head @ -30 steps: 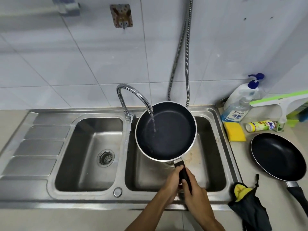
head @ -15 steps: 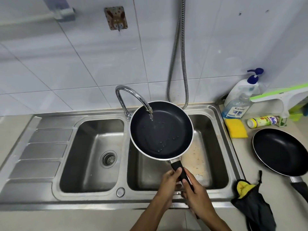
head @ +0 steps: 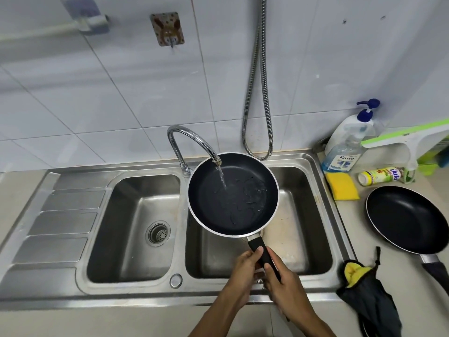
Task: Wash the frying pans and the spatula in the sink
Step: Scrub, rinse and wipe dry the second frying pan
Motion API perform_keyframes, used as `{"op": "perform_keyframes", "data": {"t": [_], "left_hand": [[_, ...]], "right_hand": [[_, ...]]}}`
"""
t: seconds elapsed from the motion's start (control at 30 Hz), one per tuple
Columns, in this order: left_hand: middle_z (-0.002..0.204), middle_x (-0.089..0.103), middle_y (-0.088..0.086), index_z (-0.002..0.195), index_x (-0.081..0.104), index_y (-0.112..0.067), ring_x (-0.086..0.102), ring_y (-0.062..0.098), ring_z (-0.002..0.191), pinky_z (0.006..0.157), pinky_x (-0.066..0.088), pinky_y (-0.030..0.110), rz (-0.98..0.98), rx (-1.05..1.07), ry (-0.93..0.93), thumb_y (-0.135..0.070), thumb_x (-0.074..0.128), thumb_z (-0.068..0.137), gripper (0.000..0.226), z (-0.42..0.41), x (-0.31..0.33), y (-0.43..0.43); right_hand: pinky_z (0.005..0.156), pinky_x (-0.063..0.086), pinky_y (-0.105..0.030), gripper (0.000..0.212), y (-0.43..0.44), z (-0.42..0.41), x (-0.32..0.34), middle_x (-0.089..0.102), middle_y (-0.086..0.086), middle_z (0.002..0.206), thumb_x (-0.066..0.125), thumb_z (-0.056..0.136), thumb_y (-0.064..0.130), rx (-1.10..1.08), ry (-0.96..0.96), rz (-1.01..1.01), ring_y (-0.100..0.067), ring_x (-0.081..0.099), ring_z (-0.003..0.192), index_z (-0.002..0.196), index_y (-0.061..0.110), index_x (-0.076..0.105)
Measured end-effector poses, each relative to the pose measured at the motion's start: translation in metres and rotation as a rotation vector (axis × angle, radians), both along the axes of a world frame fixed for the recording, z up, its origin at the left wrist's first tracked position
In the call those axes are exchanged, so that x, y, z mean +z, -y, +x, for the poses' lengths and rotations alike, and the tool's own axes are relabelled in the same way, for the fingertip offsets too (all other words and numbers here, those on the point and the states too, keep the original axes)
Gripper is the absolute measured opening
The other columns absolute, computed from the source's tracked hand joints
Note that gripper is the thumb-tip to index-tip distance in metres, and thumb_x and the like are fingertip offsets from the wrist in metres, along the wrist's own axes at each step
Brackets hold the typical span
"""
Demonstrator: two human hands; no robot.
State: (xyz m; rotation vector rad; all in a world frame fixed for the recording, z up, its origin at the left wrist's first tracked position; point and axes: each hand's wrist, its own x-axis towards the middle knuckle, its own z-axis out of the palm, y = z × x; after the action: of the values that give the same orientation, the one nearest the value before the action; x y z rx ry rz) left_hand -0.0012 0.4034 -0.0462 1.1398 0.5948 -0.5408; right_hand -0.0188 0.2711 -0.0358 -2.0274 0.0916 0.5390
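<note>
Water had spread over the floor of the small frying pan [head: 233,198] since half a second earlier, from scattered beads near the middle to loose rings reaching its right side, while the pan sat a touch flatter under the stream. It was held in the air over the right basin [head: 308,227] of the sink [head: 136,291], its far left rim just beneath the spout of the tap [head: 192,139], touching neither basin nor rim. Both hands were wrapped round its black handle [head: 260,249]: the left grip [head: 243,271] clamped from the left with the thumb on top, the right grip [head: 284,285] clamped just behind it, forefinger laid along the handle. The pan's long axis ran from the grips away towards the back wall, leaning slightly left, so the bowl lay straight ahead of both hands. A larger frying pan [head: 408,220] lay on the desk [head: 401,276] near its right edge, handle towards the near right corner, well apart from the sink; the right grip was the nearer to it. By the desk's back edge a yellow sponge [head: 342,186] lay just beside the basin. No spatula showed
</note>
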Motion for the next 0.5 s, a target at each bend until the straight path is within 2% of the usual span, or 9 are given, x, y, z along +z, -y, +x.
{"op": "perform_keyframes", "data": {"t": [0.1, 0.23, 0.4, 0.47, 0.5], "left_hand": [[0.110, 0.078, 0.013, 0.114, 0.073, -0.009, 0.073, 0.030, 0.106, 0.105, 0.052, 0.052, -0.020, -0.017, -0.028, -0.034, 0.059, 0.103, 0.030, -0.002, 0.000, 0.005], [0.106, 0.078, 0.012, 0.117, 0.071, -0.005, 0.073, 0.024, 0.096, 0.088, 0.059, 0.041, -0.031, -0.059, -0.078, -0.033, 0.057, 0.104, 0.034, -0.005, -0.003, 0.014], [0.110, 0.077, 0.009, 0.115, 0.072, -0.011, 0.071, 0.022, 0.104, 0.103, 0.053, 0.044, -0.035, -0.146, -0.095, -0.033, 0.058, 0.103, 0.029, -0.005, -0.007, 0.016], [0.110, 0.078, 0.009, 0.114, 0.072, -0.012, 0.072, 0.021, 0.103, 0.099, 0.056, 0.041, -0.026, -0.157, -0.100, -0.034, 0.058, 0.103, 0.028, -0.004, -0.008, 0.015], [0.108, 0.078, 0.007, 0.112, 0.073, -0.013, 0.073, 0.019, 0.100, 0.092, 0.059, 0.036, -0.022, -0.159, -0.100, -0.034, 0.058, 0.103, 0.027, -0.003, -0.008, 0.014]], "right_hand": [[0.081, 0.045, -0.006, 0.046, 0.008, -0.005, -0.001, 0.067, 0.010, 0.129, 0.042, 0.105, 0.043, -0.003, 0.002, -0.032, 0.001, 0.063, 0.098, 0.149, 0.051, 0.033], [0.092, 0.047, -0.016, 0.048, 0.020, -0.013, 0.000, 0.066, 0.008, 0.132, 0.045, 0.105, 0.040, -0.007, -0.022, -0.081, -0.008, 0.064, 0.114, 0.151, 0.046, 0.037], [0.087, 0.046, -0.018, 0.049, 0.026, -0.017, -0.001, 0.070, 0.003, 0.128, 0.050, 0.104, 0.036, -0.013, -0.030, -0.138, -0.015, 0.066, 0.114, 0.151, 0.044, 0.038], [0.087, 0.046, -0.018, 0.050, 0.025, -0.016, -0.002, 0.070, 0.003, 0.127, 0.050, 0.104, 0.036, -0.012, -0.029, -0.151, -0.015, 0.067, 0.114, 0.152, 0.043, 0.038], [0.087, 0.046, -0.019, 0.050, 0.023, -0.015, -0.002, 0.070, 0.003, 0.127, 0.049, 0.104, 0.036, -0.011, -0.027, -0.156, -0.015, 0.067, 0.113, 0.152, 0.044, 0.037]]}}
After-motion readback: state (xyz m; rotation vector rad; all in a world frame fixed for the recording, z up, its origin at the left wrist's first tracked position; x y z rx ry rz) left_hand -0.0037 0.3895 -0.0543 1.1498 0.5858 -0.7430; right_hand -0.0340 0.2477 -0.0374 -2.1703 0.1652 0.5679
